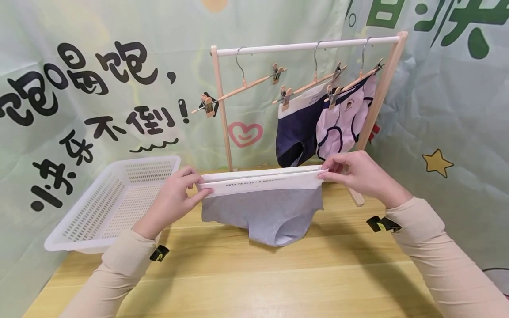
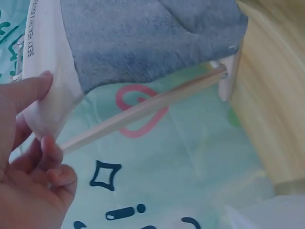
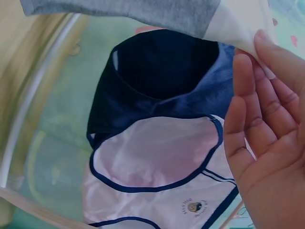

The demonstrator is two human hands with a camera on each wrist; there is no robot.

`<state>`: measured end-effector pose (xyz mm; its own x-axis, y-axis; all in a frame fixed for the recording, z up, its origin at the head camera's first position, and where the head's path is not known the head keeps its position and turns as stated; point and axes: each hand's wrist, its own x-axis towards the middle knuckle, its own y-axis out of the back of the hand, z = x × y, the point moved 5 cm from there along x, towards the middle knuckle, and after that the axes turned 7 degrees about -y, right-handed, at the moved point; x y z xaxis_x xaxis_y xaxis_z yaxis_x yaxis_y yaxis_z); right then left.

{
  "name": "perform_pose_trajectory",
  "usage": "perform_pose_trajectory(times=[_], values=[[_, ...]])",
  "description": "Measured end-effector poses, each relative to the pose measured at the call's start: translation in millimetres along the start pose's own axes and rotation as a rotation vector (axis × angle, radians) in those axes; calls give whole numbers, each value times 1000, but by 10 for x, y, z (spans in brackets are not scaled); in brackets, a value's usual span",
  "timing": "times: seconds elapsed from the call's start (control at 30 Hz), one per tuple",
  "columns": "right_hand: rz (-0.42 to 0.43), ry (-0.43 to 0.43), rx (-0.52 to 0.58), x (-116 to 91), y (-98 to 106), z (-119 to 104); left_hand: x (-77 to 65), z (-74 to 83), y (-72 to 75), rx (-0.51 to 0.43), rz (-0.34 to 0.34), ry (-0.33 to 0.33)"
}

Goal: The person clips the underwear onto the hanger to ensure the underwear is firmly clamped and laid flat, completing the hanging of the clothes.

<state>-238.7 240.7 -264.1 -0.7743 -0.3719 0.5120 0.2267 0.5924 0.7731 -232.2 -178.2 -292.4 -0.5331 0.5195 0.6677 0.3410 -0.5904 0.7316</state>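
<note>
A pair of grey underpants (image 1: pixel 262 210) with a white lettered waistband hangs stretched between both hands, its lower edge close over the table. My left hand (image 1: pixel 175 194) pinches one end of the waistband between thumb and fingers. At the other end my right hand (image 1: pixel 354 174) pinches the band the same way; the right wrist view shows the thumb (image 3: pixel 281 57) pressed on the white cloth. Behind it, navy underpants (image 1: pixel 298 126) and pink underpants (image 1: pixel 346 117) with dark trim hang from clip hangers. A third clip hanger (image 1: pixel 244 86) on the left holds nothing.
The hangers hang on a rack with a white rail (image 1: pixel 278 47) and wooden posts, the right post (image 1: pixel 381 101) reaching down near my right hand. A white plastic basket (image 1: pixel 85 198) stands left on the wooden table (image 1: pixel 278 278). A printed cloth (image 1: pixel 191 26) backs the table.
</note>
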Motion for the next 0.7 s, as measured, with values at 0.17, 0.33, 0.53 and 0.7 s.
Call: perform_pose_trajectory(times=[0.17, 0.33, 0.53, 0.7], values=[[69, 23, 33, 6, 85, -24, 61, 29, 102, -1, 41, 14], [103, 1, 80, 5, 146, -61, 101, 28, 140, -83, 8, 67], [82, -35, 263, -41, 326, -138, 157, 150, 291, -520, 10, 146], [-7, -132, 445, -72, 446, -114, 186, 113, 384, -823, 77, 238]])
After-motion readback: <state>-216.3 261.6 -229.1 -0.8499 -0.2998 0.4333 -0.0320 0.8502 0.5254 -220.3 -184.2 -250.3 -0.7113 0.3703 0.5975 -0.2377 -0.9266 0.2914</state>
